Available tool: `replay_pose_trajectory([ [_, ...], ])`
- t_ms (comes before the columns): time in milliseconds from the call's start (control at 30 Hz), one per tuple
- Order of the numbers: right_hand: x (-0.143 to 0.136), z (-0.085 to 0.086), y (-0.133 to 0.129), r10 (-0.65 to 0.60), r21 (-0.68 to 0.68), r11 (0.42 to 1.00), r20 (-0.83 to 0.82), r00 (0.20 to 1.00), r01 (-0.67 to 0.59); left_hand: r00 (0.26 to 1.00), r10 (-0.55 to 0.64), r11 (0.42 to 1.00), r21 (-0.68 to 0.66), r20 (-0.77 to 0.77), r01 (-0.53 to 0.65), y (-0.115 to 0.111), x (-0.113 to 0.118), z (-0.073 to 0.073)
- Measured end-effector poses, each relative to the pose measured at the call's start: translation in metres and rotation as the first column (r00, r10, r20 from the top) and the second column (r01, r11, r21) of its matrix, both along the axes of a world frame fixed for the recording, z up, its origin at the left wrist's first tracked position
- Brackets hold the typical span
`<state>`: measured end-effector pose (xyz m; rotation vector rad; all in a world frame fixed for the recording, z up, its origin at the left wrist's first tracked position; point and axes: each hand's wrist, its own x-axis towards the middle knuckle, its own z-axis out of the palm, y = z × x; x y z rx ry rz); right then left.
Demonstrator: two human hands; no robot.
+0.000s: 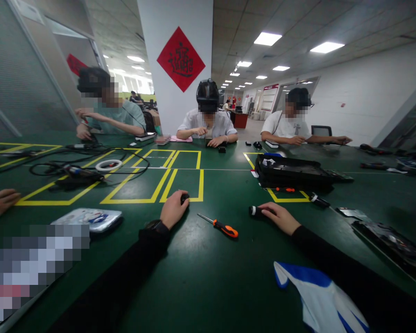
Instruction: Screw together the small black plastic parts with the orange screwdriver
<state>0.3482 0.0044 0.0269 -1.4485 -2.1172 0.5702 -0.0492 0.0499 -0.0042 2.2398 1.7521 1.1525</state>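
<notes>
My left hand (173, 210) rests on the green table, its fingers closed around a small black object (184, 198) whose kind I cannot make out. To the right, my right hand (280, 216) grips a short black cylinder with a white band (254, 211), lying on the table. Between the two hands lies a screwdriver (226, 228) with an orange and black handle, its shaft pointing up and left. A white and blue glove (327, 296) lies below my right forearm.
Black trays (294, 171) are stacked at the right, near another black-and-white cylinder (319, 200) and an opened device (391, 240). Cables (76, 173) and a white ring (108, 165) lie left. A co-worker's hand (0, 203) rests at the left edge; three people sit opposite.
</notes>
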Motion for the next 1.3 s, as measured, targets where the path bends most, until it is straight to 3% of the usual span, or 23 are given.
replay_pose_trajectory([
  [200,-0.067,-0.007,0.024,0.115,0.075,0.991,-0.048,0.992,-0.112,0.976,-0.216,0.976,-0.023,0.009,0.216,-0.007,0.006,0.003],
  [333,-0.11,-0.012,0.03,0.185,0.099,0.98,-0.093,0.978,-0.176,0.956,-0.29,0.956,-0.041,0.034,0.291,-0.012,0.01,0.006],
  [467,-0.146,-0.018,0.044,0.183,0.104,0.98,-0.144,0.973,-0.169,0.967,-0.246,0.968,-0.041,0.063,0.248,-0.012,0.009,0.003],
  [600,-0.172,-0.024,0.072,0.156,0.142,0.98,-0.088,0.984,-0.142,0.988,-0.142,0.988,-0.053,0.058,0.146,-0.01,0.003,0.001],
  [733,-0.189,-0.026,0.096,0.132,0.169,0.979,-0.083,0.988,-0.117,0.989,-0.144,0.988,-0.053,0.035,0.146,-0.012,0.0,0.002],
  [867,-0.196,-0.026,0.104,0.147,0.171,0.976,-0.066,0.987,-0.134,0.988,-0.15,0.986,-0.064,0.036,0.152,-0.017,0.001,0.002],
  [1067,-0.181,-0.022,0.085,0.083,0.227,0.972,-0.127,0.988,-0.053,0.99,-0.133,0.99,-0.042,0.054,0.135,-0.019,0.002,-0.001],
  [1167,-0.167,-0.016,0.058,0.072,0.193,0.98,-0.149,0.986,-0.042,0.988,-0.14,0.989,-0.043,0.072,0.143,-0.018,0.002,0.002],
  [1300,-0.15,-0.007,0.006,0.164,0.186,0.97,-0.019,0.986,-0.158,0.988,-0.112,0.994,0.006,0.103,0.112,-0.021,0.004,0.01],
])
